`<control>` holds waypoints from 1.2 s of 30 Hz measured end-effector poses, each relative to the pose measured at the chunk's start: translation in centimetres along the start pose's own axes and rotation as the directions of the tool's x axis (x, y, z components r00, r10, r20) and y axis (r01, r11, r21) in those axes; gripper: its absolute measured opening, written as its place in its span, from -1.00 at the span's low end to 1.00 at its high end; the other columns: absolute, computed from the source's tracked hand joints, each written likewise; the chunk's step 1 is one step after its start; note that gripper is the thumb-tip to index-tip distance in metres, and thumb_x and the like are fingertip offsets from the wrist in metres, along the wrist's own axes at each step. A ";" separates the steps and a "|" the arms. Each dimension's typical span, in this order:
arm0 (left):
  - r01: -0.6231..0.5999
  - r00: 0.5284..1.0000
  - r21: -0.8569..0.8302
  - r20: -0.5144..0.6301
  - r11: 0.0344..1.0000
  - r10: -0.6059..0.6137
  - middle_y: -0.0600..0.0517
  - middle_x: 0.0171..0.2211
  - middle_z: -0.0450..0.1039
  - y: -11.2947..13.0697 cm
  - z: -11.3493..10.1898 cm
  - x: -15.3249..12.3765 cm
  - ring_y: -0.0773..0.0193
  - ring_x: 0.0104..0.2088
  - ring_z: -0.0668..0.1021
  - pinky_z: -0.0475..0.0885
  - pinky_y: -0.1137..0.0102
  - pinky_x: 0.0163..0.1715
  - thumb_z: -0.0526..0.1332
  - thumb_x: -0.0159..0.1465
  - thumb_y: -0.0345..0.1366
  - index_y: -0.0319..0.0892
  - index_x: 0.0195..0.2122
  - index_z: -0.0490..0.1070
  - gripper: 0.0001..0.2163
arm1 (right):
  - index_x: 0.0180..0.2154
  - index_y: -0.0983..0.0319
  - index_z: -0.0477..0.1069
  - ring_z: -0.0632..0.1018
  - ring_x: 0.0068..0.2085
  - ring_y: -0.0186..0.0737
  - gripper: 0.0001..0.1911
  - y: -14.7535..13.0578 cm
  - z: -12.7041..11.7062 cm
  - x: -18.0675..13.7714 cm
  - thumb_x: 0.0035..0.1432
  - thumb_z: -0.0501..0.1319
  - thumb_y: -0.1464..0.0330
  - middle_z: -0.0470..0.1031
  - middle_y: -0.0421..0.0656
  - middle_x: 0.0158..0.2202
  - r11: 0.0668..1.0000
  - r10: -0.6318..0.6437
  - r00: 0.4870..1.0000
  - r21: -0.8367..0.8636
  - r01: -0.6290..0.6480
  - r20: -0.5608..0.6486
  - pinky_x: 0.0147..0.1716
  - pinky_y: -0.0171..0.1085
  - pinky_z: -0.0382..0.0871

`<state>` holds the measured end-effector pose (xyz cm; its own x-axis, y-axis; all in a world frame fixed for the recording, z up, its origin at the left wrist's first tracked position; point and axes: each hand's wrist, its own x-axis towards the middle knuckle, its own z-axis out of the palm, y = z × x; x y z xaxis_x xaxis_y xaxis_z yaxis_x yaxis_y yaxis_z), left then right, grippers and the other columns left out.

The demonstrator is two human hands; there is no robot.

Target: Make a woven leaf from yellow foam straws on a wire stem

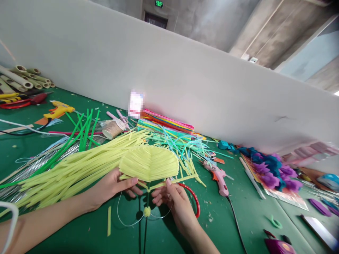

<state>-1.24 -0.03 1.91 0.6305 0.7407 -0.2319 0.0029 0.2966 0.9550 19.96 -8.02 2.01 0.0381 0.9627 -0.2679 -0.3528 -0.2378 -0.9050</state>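
A leaf made of yellow-green pipe cleaners stands in front of me, a crease down its middle. My left hand pinches its lower left edge between thumb and fingers. With thumb and fingertips closed, my right hand grips a yellow-green pipe cleaner that runs out from the leaf's base. Below hangs a thin dark stem with a small yellow-green ball on it. Fine clear wire loops out on both sides of the stem. Behind my right hand curves a red handle; the rest of that tool is hidden.
A pile of yellow-green pipe cleaners lies at left. Multicoloured pipe cleaners lie against the white partition. A pink glue gun trails its cord at right; a yellow glue gun lies far left. Purple flowers sit further right.
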 end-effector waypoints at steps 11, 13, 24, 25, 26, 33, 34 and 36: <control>0.001 1.000 0.024 0.003 1.000 -0.001 -0.09 -0.38 0.66 0.3 0.1 0.1 0.08 -0.34 0.66 0.53 0.35 -0.33 0.32 0.20 -0.07 -0.16 -0.15 0.61 -0.69 | -0.44 0.35 0.57 0.58 -0.46 -0.22 -0.43 0.3 0.0 0.0 0.10 0.26 -0.08 0.62 0.03 -0.42 1.000 -0.010 1.000 0.026 0.010 -0.008 -0.42 -0.30 0.44; 0.001 1.000 0.032 0.005 0.999 -0.001 -0.09 -0.39 0.66 0.4 0.2 0.1 0.09 -0.35 0.66 0.53 0.36 -0.34 0.32 0.20 -0.07 -0.17 -0.16 0.61 -0.69 | -0.44 0.34 0.57 0.58 -0.46 -0.22 -0.44 0.2 0.0 0.0 0.09 0.27 -0.08 0.61 0.02 -0.44 0.999 -0.011 1.000 0.032 0.011 -0.010 -0.42 -0.29 0.44; -0.003 1.000 0.059 0.005 0.998 0.003 -0.12 -0.36 0.66 0.0 0.0 0.0 0.13 -0.36 0.65 0.52 0.39 -0.35 0.30 0.23 -0.08 -0.19 -0.18 0.59 -0.71 | -0.44 0.36 0.58 0.57 -0.46 -0.25 -0.39 0.4 0.0 0.1 0.10 0.24 -0.11 0.61 0.02 -0.42 1.000 -0.021 1.000 -0.006 0.021 -0.012 -0.42 -0.31 0.44; -0.003 1.000 0.062 0.008 0.998 0.003 -0.12 -0.36 0.66 -0.1 -0.1 0.0 0.13 -0.36 0.65 0.52 0.38 -0.34 0.30 0.23 -0.07 -0.20 -0.18 0.58 -0.71 | -0.43 0.36 0.58 0.57 -0.46 -0.24 -0.39 0.4 0.0 0.1 0.10 0.24 -0.11 0.61 0.02 -0.42 1.000 -0.024 1.000 -0.011 0.024 -0.016 -0.41 -0.31 0.44; -0.004 1.000 0.067 0.011 0.998 0.003 -0.12 -0.37 0.66 -0.1 -0.1 0.0 0.13 -0.36 0.65 0.52 0.38 -0.34 0.29 0.24 -0.07 -0.20 -0.19 0.58 -0.70 | -0.43 0.36 0.58 0.57 -0.46 -0.24 -0.39 0.4 0.0 0.0 0.09 0.24 -0.11 0.61 0.02 -0.43 0.999 -0.027 0.999 -0.018 0.027 -0.019 -0.41 -0.30 0.45; -0.025 0.998 0.134 0.052 0.991 0.018 -0.08 -0.38 0.65 -0.3 -0.1 0.0 0.11 -0.35 0.65 0.52 0.38 -0.32 0.27 0.25 -0.05 -0.20 -0.20 0.57 -0.69 | -0.41 0.35 0.56 0.58 -0.46 -0.21 -0.40 0.7 0.1 0.1 0.07 0.26 -0.11 0.61 0.00 -0.44 0.996 -0.046 0.998 -0.082 0.042 -0.041 -0.41 -0.27 0.48; -0.025 0.998 0.142 0.056 0.989 0.017 -0.08 -0.38 0.65 -0.3 -0.1 0.0 0.11 -0.35 0.65 0.52 0.37 -0.32 0.27 0.24 -0.05 -0.21 -0.19 0.56 -0.69 | -0.39 0.35 0.55 0.58 -0.47 -0.21 -0.41 0.8 0.2 0.1 0.06 0.27 -0.11 0.60 -0.01 -0.46 0.994 -0.052 0.998 -0.094 0.047 -0.044 -0.41 -0.27 0.48; -0.020 0.998 0.145 0.059 0.989 0.011 -0.08 -0.39 0.65 -0.5 -0.2 0.1 0.12 -0.36 0.64 0.52 0.37 -0.32 0.28 0.24 -0.04 -0.23 -0.17 0.53 -0.67 | -0.36 0.35 0.55 0.58 -0.48 -0.22 -0.42 1.0 0.3 0.1 0.06 0.28 -0.10 0.60 -0.04 -0.50 0.992 -0.063 0.996 -0.115 0.056 -0.055 -0.41 -0.28 0.48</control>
<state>-1.33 -0.04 1.40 0.6755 0.7069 -0.2099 0.1033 0.1911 0.9761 19.37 -8.14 1.22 0.1120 0.9671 -0.2285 -0.2403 -0.1967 -0.9506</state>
